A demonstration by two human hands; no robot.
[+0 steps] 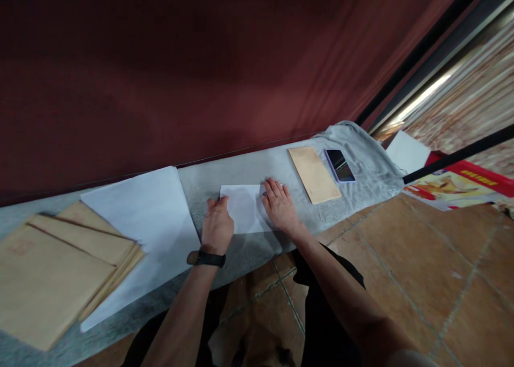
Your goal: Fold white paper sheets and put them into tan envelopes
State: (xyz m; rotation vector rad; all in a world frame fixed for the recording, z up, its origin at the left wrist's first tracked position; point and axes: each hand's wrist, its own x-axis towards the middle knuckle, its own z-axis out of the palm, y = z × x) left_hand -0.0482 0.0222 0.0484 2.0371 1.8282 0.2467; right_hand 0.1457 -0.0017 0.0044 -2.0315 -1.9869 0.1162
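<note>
A small white sheet of paper [243,209], which looks folded, lies on the grey cloth in front of me. My left hand [218,225], with a dark band on its wrist, is at the sheet's left edge; its fingers are curled and closed there, thumb on the paper. Flat on the right part of the same sheet rests my right hand [280,203], fingers stretched out. Just right of it is a single brown envelope [315,175]. To the left, larger white sheets [160,222] lie partly under a stack of brown envelopes [60,270].
The grey cloth [241,169] covers a long narrow surface along a dark red wall [180,88]. A phone [340,166] lies near its right end. Beyond that end are a black bar [458,154] and a red and yellow printed box [458,185]. Brown floor tiles [421,260] lie below.
</note>
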